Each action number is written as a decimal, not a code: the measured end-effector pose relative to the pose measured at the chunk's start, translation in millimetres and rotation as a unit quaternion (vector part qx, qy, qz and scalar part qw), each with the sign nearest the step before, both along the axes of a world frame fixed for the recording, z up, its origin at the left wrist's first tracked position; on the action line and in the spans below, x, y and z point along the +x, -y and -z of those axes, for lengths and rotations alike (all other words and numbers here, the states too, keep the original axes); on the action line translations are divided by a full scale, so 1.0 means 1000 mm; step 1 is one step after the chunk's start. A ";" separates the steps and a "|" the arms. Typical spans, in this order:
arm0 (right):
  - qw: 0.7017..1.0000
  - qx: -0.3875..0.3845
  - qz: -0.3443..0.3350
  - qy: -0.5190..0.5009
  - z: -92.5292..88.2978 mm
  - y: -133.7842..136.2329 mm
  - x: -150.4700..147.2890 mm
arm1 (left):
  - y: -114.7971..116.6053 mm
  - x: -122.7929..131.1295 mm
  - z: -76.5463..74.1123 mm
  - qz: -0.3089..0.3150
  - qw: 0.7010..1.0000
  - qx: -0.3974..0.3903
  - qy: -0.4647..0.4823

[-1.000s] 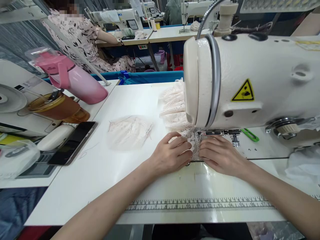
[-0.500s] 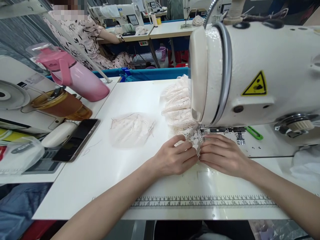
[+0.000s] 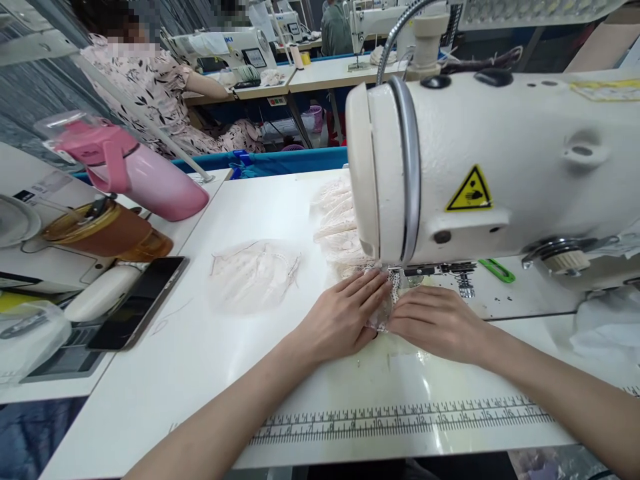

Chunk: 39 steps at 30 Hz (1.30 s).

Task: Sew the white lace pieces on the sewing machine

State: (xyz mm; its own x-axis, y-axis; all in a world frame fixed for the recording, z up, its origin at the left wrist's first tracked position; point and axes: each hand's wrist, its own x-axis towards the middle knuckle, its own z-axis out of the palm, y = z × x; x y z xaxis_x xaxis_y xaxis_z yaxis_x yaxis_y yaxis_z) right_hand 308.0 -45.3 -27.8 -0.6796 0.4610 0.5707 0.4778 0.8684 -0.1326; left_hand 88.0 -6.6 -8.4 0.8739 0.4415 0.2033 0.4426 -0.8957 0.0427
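My left hand (image 3: 345,313) lies flat with its fingers stretched out over a strip of white lace (image 3: 384,313) on the table. My right hand (image 3: 435,321) rests beside it, fingers pressed down on the same lace just in front of the presser foot (image 3: 400,275). The white sewing machine (image 3: 490,160) hangs over both hands. Behind the hands, a bunched pile of lace (image 3: 340,223) trails away from the needle. A separate pale lace piece (image 3: 253,273) lies to the left.
A pink bottle (image 3: 135,177), an amber tumbler (image 3: 105,230) and a dark phone (image 3: 137,300) sit at the left. A green tool (image 3: 496,270) lies under the machine arm. A ruler strip (image 3: 400,420) runs along the front edge. Another person sews behind.
My left fingers went from curled and pinching the lace to flat on it. Both hands slid slightly towards the needle, and the view shifted a little.
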 end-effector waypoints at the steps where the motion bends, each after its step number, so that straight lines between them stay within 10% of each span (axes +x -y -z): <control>1: 1.000 0.001 0.004 0.009 0.001 0.000 0.000 | 0.000 0.000 -0.001 0.000 1.000 0.000 0.000; 39: 0.997 -0.001 0.074 0.004 -0.008 -0.004 0.008 | 0.007 0.011 -0.006 -0.048 0.998 0.035 -0.012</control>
State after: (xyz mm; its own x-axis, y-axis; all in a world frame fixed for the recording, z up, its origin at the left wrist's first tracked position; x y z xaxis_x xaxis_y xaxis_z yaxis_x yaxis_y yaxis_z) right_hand 315.5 -41.0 -19.4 -0.6083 0.5578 0.5647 0.6016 0.7880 -0.1304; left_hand 98.8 -13.3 -2.5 0.8330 0.5091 0.2165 0.5268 -0.8495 -0.0293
